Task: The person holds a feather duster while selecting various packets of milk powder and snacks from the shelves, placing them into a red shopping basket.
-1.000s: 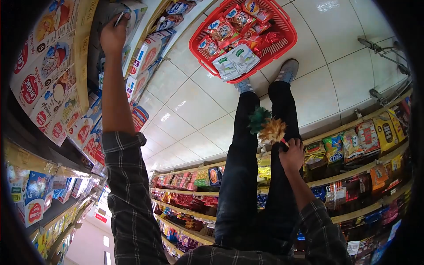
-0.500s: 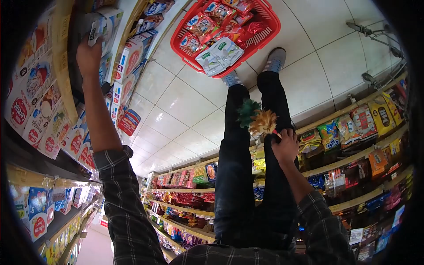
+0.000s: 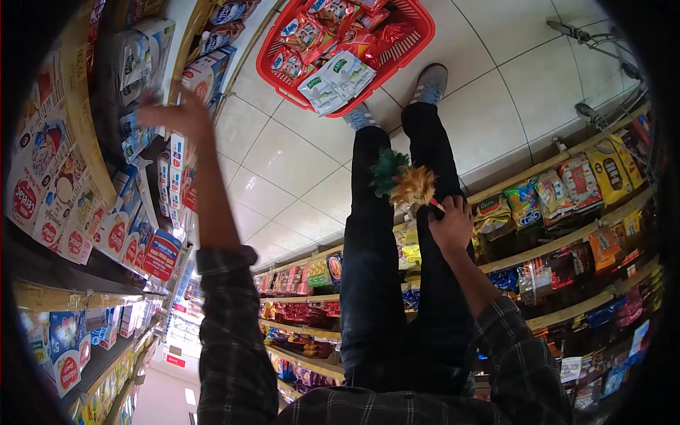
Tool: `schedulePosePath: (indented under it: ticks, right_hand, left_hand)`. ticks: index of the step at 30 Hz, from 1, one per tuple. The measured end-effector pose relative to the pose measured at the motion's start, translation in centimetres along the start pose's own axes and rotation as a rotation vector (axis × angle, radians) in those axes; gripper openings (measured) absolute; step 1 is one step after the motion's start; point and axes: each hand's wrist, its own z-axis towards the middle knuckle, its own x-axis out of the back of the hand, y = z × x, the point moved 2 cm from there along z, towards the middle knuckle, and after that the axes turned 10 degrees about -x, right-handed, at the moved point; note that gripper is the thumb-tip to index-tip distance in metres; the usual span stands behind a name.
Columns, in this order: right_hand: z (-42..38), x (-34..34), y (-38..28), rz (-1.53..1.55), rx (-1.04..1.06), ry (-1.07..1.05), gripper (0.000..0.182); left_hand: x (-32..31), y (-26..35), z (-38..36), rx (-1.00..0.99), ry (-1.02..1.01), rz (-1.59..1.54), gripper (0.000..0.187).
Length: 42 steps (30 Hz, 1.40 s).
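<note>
My left hand (image 3: pixel 180 117) is in front of the left shelf, blurred by motion, its thumb and fingers apart and holding nothing. Just beyond it, white and green packets (image 3: pixel 138 60) stand on a shelf, with smaller blue packets (image 3: pixel 134 142) below them. My right hand (image 3: pixel 452 225) is closed around the handle of a feather duster (image 3: pixel 414 185) beside my right leg. The duster's tan and green feathers point left, over my legs. Most of its handle is hidden by my fingers.
A red basket (image 3: pixel 422 44) with red snack packs and white packets (image 3: pixel 338 81) stands on the tiled floor (image 3: pixel 297 163) by my feet. Snack shelves (image 3: pixel 588 227) run along the right. A metal rack with wheels (image 3: pixel 591 113) stands at upper right.
My left hand has let go of a white packet on the shelf and moved right and down, its fingers spreading. My right hand still holds the feather duster. The view has shifted slightly.
</note>
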Motion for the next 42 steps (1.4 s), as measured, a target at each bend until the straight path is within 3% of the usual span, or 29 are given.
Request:
schedulePosePath:
  ticks: [1,2,3,4,5,7,8,10,11,12,17,21,25,28,32,36,37,39,41,42]
  right_hand:
    - [0.1,0.1,0.0,0.006,-0.004,-0.01,0.035]
    - [0.2,0.3,0.0,0.016,0.01,0.008,0.033]
    - [0.2,0.4,0.0,0.024,0.019,0.026,0.03]
    - [0.1,0.4,0.1,0.03,0.027,0.043,0.028]
    - [0.2,0.4,0.3,0.023,0.035,0.047,0.028]
    - [0.3,0.5,0.4,0.018,0.028,0.025,0.029]
    - [0.5,0.6,0.5,0.015,0.023,0.015,0.029]
    - [0.7,0.3,1.0,0.033,0.033,0.036,0.029]
    - [0.9,0.3,1.1,0.03,0.029,0.028,0.03]
    - [0.8,0.3,1.2,0.03,0.03,0.018,0.03]
    - [1.3,0.5,1.7,0.008,0.03,-0.015,0.031]
    - [1.4,1.0,1.6,0.005,0.028,-0.029,0.032]
    - [1.6,1.0,1.8,-0.007,0.025,-0.032,0.032]
    - [1.5,0.7,2.0,0.005,0.042,-0.01,0.031]
    - [1.5,0.9,1.9,0.002,0.02,-0.013,0.031]
    - [1.4,1.6,1.0,0.012,0.037,0.042,0.03]
    - [1.5,2.1,0.8,0.03,0.032,0.047,0.03]
    - [1.4,3.8,-0.1,0.097,0.017,0.074,0.03]
    - [1.2,5.5,-0.3,0.281,0.017,0.159,0.029]
    - [1.1,6.4,-0.6,0.437,0.002,0.183,0.028]
  left_hand:
    - [-1.6,2.0,-4.3,0.239,-0.082,-0.208,0.035]
    - [-2.2,4.6,-6.6,0.268,-0.38,-0.506,0.022]
    - [-3.1,8.7,-9.2,0.387,-0.589,-0.564,0.017]
    - [-4.4,11.3,-13.2,0.514,-0.548,-0.959,0.017]
    - [-5.5,13.5,-16.4,0.706,-0.748,-1.009,0.014]
    - [-7.8,17.5,-19.8,0.999,-1.025,-0.962,0.041]
    - [-9.5,18.8,-22.1,1.085,-1.004,-0.857,0.065]
    - [-10.7,21.2,-22.6,1.091,-0.959,-0.62,0.079]
    - [-11.4,21.7,-22.2,1.015,-1.043,-0.556,0.082]
    - [-9.8,23.3,-20.0,1.011,-0.937,-0.475,0.077]
    - [-9.9,23.5,-20.2,1.099,-0.913,-0.358,0.06]
    - [-9.2,22.1,-21.3,0.98,-0.855,-0.334,0.05]
    - [-8.8,21.9,-20.9,1.169,-0.719,-0.458,0.047]
    - [-9.6,21.6,-21.2,1.072,-0.779,-0.419,0.052]
    - [-10.3,19.3,-23.3,1.119,-0.804,-0.45,0.046]
    - [-6.6,16.2,-23.6,1.174,-0.729,-0.9,0.033]
    - [-3.5,15.5,-22.0,1.197,-0.795,-0.866,0.03]
    - [2.6,13.8,-20.2,1.299,-0.73,-1.066,0.023]
    - [10.7,12.0,-16.6,1.579,-0.715,-1.063,0.023]
    - [13.6,11.0,-16.6,1.633,-0.507,-1.336,0.023]
